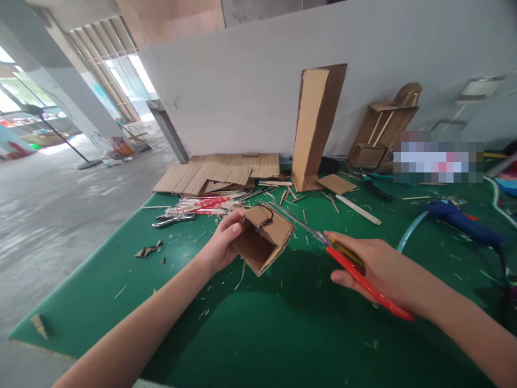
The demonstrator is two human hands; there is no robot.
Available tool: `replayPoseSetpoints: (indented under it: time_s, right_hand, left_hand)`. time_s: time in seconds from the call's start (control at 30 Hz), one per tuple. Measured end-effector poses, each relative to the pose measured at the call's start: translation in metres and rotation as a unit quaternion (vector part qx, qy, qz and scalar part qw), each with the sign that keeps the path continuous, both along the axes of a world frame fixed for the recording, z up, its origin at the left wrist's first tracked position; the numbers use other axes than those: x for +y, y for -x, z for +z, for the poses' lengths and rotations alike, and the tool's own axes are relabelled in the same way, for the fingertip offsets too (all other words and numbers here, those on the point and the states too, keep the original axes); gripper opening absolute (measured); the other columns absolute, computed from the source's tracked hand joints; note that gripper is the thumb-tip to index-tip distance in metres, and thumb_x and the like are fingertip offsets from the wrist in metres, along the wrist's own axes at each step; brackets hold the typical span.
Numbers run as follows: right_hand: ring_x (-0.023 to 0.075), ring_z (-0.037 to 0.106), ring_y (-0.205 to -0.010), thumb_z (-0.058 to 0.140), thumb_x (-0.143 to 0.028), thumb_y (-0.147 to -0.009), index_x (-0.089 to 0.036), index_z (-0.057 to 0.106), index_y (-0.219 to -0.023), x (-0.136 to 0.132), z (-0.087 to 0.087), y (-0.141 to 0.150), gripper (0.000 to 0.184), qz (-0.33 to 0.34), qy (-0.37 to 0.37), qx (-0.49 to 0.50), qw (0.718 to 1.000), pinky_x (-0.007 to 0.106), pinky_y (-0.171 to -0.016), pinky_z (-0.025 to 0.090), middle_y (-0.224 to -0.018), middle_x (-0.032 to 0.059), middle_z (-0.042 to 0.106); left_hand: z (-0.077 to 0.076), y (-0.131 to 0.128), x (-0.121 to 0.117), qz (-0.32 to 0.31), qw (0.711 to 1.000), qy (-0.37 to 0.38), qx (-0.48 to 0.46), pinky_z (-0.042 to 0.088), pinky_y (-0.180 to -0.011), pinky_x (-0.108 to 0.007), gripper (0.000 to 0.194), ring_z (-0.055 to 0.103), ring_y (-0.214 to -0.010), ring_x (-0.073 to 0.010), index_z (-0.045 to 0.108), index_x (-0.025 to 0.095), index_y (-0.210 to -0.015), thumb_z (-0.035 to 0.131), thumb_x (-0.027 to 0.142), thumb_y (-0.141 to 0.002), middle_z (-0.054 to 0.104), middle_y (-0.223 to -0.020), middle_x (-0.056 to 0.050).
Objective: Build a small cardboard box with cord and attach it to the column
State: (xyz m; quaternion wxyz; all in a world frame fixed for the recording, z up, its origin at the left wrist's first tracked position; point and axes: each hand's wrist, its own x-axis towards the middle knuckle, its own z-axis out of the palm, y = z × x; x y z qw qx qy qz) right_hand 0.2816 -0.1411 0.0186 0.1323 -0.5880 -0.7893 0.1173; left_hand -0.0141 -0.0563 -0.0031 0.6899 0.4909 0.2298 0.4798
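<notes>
My left hand [226,241] is closed on the left side of a small cardboard box [258,253], whose open end faces me. A short black cord or wire [267,221] is looped at the box's upper flap. My right hand [379,269] grips red-handled long-nose pliers [355,267]. Their slim metal jaws point up and left, passing by the box's upper right side. From this angle I cannot tell whether the jaws touch the cardboard. Some of my right fingers are hidden behind the handles.
Flat cardboard sheets [226,171], wooden sticks in red-marked wrappers [208,203] and silver pliers [173,219] lie on the green table [250,334]. A tall cardboard piece [313,129] stands by the wall. A blue glue gun [464,221] lies right. Scraps [148,249] lie left.
</notes>
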Motion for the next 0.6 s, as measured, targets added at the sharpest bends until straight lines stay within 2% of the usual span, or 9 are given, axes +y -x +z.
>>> replayPoseSetpoints:
  time_s: [0.2, 0.37, 0.6]
  right_hand:
    - [0.0275, 0.069, -0.08, 0.045, -0.068, -0.082, -0.023, 0.044, -0.143, -0.003, 0.008, -0.005, 0.076, -0.004, 0.04, -0.011, 0.999, 0.041, -0.065, 0.057, -0.101, 0.0133, 0.07]
    - [0.0298, 0.069, -0.082, 0.043, -0.07, -0.081, -0.019, 0.042, -0.145, -0.005, 0.016, 0.001, 0.082, -0.014, 0.072, -0.027, 0.997, 0.044, -0.066, 0.057, -0.101, 0.0159, 0.07]
    - [0.0293, 0.069, -0.088, 0.043, -0.069, -0.082, -0.015, 0.044, -0.143, -0.006, 0.017, 0.01, 0.082, -0.005, 0.058, -0.022, 0.998, 0.041, -0.07, 0.057, -0.107, 0.0167, 0.071]
  left_hand:
    - [0.002, 0.001, 0.003, 0.011, 1.0, -0.015, -0.002, 0.054, -0.078, -0.031, 0.046, 0.067, -0.089, -0.0222, 0.065, 0.018, -0.101, 0.078, 0.046, -0.067, 0.07, -0.101, -0.006]
    - [0.001, 0.001, 0.001, 0.028, 0.999, -0.013, 0.021, 0.053, -0.078, -0.03, 0.048, 0.064, -0.092, -0.0221, 0.064, 0.018, -0.104, 0.078, 0.045, -0.067, 0.067, -0.104, -0.007]
    - [-0.001, -0.003, -0.002, -0.006, 0.999, -0.035, 0.028, 0.053, -0.07, -0.027, 0.046, 0.064, -0.082, -0.0182, 0.06, 0.022, -0.101, 0.079, 0.046, -0.067, 0.065, -0.095, -0.003]
